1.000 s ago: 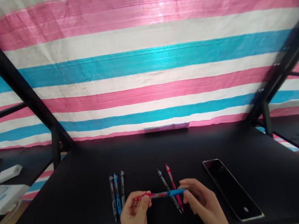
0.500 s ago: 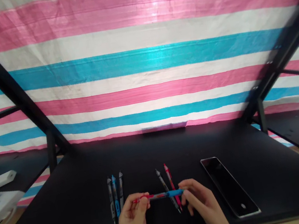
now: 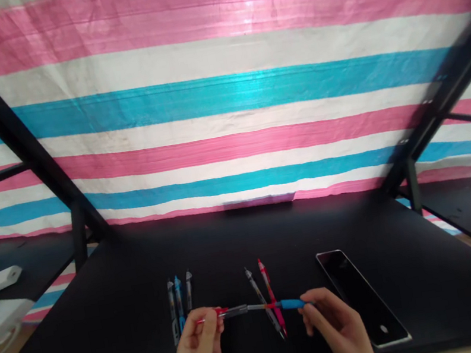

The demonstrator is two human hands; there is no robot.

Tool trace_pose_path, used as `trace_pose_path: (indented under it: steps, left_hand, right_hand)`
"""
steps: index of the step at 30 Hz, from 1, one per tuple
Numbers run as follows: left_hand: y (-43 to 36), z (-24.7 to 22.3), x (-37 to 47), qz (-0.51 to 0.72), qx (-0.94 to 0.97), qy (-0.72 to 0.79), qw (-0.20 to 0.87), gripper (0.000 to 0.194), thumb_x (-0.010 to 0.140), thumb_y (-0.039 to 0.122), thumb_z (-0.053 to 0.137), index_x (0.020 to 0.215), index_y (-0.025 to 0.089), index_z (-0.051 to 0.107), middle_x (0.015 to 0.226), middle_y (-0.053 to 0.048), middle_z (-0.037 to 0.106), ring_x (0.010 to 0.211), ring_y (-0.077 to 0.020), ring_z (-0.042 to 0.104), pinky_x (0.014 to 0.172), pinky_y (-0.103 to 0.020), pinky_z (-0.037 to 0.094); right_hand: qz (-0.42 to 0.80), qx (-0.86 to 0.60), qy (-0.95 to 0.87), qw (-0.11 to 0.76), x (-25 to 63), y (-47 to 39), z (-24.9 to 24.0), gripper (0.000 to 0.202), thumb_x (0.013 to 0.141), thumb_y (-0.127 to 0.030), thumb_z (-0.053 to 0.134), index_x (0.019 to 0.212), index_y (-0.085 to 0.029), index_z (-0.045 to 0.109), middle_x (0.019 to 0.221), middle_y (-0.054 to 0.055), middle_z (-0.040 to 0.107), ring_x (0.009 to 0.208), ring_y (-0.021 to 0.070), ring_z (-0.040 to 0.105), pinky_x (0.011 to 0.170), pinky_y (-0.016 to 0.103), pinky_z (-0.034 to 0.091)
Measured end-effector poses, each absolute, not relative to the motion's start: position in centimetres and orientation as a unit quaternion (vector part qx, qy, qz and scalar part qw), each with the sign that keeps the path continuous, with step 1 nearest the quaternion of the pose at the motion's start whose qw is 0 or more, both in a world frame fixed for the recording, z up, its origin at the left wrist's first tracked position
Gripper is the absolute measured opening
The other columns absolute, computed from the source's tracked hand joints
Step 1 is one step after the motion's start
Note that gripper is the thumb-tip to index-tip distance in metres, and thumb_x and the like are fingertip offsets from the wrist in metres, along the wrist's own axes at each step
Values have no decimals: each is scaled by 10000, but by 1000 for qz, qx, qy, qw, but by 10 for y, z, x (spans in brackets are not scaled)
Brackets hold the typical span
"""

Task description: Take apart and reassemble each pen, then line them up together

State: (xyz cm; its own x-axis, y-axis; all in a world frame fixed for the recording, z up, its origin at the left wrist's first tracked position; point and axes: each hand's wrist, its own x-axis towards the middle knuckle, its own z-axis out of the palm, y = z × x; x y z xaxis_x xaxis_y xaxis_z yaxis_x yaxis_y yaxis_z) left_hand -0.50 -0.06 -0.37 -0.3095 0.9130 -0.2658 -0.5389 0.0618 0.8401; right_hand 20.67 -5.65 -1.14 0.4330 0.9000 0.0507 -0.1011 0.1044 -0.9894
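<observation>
Head view, opened pen (image 3: 240, 310), black table (image 3: 215, 243), striped sheet (image 3: 222, 97) behind

My left hand (image 3: 198, 351) pinches firmly, thumb (image 3: 208, 330) against forefinger (image 3: 195, 314), the other fingers tucked behind. My right hand (image 3: 344, 327) pinches too — its lower fingers bent loosely beneath. I hold both up from the bottom of my view — apart, nearly level, fingertips facing inward.
</observation>
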Motion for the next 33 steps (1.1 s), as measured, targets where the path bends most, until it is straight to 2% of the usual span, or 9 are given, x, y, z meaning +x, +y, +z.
trace_pose_path:
  steps: [10,18,33]
  left_hand:
    - [0,3,-10,668,201,478,535,417,443,454,977,653,173,752,653,9,659,611,-95,592,604,-143,539]
    - [-2,3,-4,658,169,488,548,455,382,440,994,651,172,743,613,13,658,576,-85,592,579,-130,531]
    - [-4,6,-2,654,199,477,552,418,436,449,979,614,175,717,609,16,627,578,-102,567,571,-173,522]
  right_hand:
    - [366,-558,-361,652,232,-62,-23,187,864,-395,749,917,-217,727,636,0,660,560,146,619,562,226,505]
    - [352,-557,-342,670,223,-67,-9,190,837,-399,771,881,-217,733,610,-6,651,551,139,611,565,221,505]
    - [354,-541,-353,677,204,-65,-1,181,839,-396,768,870,-220,737,634,4,669,528,135,616,543,219,517]
